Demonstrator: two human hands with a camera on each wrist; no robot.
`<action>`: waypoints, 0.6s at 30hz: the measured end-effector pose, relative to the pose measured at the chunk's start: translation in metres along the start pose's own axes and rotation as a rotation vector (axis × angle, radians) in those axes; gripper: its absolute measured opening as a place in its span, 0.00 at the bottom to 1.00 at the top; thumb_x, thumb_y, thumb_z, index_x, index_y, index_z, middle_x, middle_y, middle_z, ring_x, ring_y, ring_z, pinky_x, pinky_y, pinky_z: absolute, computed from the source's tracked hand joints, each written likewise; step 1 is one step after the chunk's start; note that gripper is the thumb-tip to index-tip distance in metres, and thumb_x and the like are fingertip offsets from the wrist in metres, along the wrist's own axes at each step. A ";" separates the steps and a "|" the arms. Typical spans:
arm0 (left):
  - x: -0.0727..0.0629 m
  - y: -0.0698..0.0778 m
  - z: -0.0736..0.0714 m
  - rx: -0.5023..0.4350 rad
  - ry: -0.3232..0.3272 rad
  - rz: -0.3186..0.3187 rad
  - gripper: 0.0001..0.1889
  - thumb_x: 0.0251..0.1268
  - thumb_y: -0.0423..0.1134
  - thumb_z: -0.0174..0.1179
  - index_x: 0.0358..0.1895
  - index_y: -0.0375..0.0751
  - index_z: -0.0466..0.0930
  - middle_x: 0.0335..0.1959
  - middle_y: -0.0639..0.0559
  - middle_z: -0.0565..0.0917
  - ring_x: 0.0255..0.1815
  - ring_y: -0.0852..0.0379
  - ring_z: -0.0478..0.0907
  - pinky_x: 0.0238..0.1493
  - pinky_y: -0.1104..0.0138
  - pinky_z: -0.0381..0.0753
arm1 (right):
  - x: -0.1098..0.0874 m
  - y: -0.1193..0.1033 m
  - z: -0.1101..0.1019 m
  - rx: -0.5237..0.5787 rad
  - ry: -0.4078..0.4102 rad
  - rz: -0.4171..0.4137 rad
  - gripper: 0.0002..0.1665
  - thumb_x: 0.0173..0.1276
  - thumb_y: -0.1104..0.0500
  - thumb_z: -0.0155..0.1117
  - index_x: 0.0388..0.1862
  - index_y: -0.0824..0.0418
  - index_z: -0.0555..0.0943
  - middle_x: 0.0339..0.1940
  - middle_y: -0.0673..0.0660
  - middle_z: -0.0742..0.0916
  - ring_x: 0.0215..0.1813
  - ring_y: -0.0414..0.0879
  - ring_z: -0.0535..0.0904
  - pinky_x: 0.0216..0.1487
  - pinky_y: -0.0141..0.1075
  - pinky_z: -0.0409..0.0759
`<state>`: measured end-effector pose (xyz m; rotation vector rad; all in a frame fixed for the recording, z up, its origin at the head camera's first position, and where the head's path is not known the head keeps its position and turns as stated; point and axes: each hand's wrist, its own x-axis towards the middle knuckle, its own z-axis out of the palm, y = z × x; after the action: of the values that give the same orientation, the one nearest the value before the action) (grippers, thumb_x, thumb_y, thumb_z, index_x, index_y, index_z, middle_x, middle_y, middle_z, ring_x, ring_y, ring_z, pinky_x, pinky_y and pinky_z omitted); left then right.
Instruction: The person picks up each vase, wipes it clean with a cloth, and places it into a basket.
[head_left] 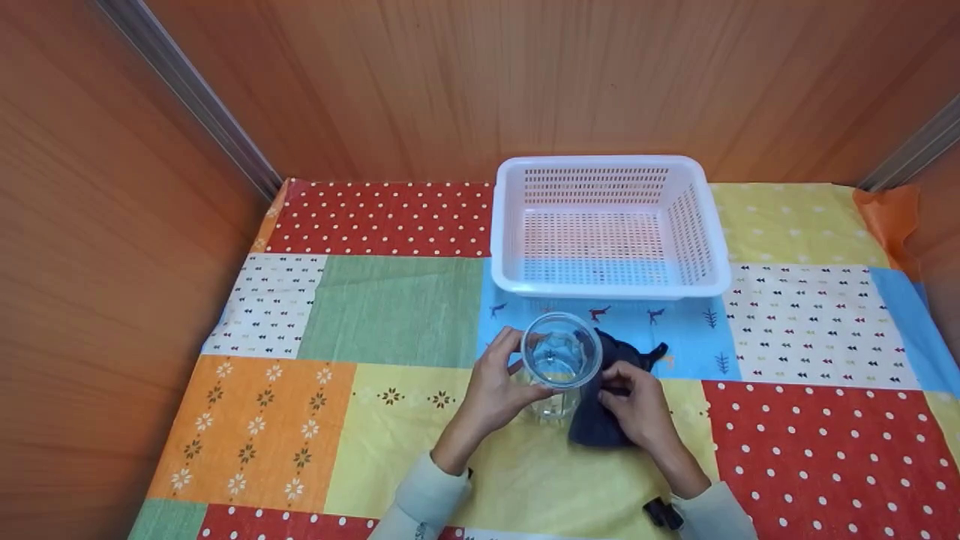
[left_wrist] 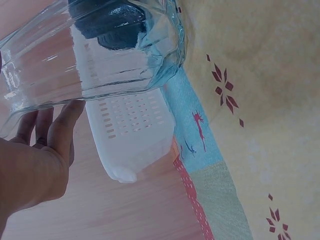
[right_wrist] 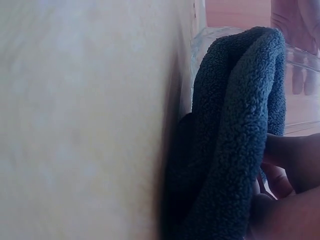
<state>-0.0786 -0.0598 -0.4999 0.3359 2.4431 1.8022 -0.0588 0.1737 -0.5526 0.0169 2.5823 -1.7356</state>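
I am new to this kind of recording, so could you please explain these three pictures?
There is no machine here, only a person working bare-handed. The wide picture looks down from a camera worn on the head; the other two come from cameras on the left and right wrists. The left hand holds a clear jar; the right hand grips a dark terry cloth just beside it. Beyond them, a white perforated plastic basket stands on the patchwork-patterned tablecloth.

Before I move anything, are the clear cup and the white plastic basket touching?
Apart. The head view shows a strip of blue tablecloth between the clear cup and the near edge of the white plastic basket.
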 end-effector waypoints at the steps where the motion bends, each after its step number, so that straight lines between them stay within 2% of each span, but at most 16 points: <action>1: 0.000 0.000 0.000 -0.002 -0.001 -0.004 0.33 0.46 0.34 0.85 0.59 0.46 0.82 0.54 0.54 0.80 0.59 0.52 0.77 0.62 0.50 0.85 | 0.000 0.000 0.000 -0.003 0.001 -0.001 0.14 0.60 0.83 0.67 0.37 0.67 0.82 0.42 0.63 0.88 0.49 0.57 0.88 0.46 0.27 0.83; 13: 0.000 0.002 -0.001 -0.010 -0.009 -0.027 0.33 0.48 0.34 0.85 0.60 0.47 0.81 0.56 0.54 0.80 0.60 0.51 0.76 0.64 0.47 0.83 | -0.002 -0.001 0.001 0.025 0.004 -0.006 0.14 0.61 0.83 0.67 0.37 0.66 0.82 0.44 0.63 0.88 0.49 0.57 0.89 0.47 0.29 0.84; 18: 0.000 0.000 0.000 -0.022 -0.016 -0.024 0.32 0.50 0.36 0.84 0.60 0.46 0.81 0.57 0.47 0.80 0.60 0.49 0.77 0.64 0.43 0.82 | -0.004 -0.004 0.000 0.051 0.009 -0.017 0.13 0.62 0.81 0.68 0.38 0.67 0.83 0.45 0.62 0.89 0.49 0.56 0.89 0.47 0.29 0.84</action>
<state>-0.0783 -0.0598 -0.4995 0.3173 2.4041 1.8082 -0.0551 0.1726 -0.5487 0.0044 2.5516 -1.8105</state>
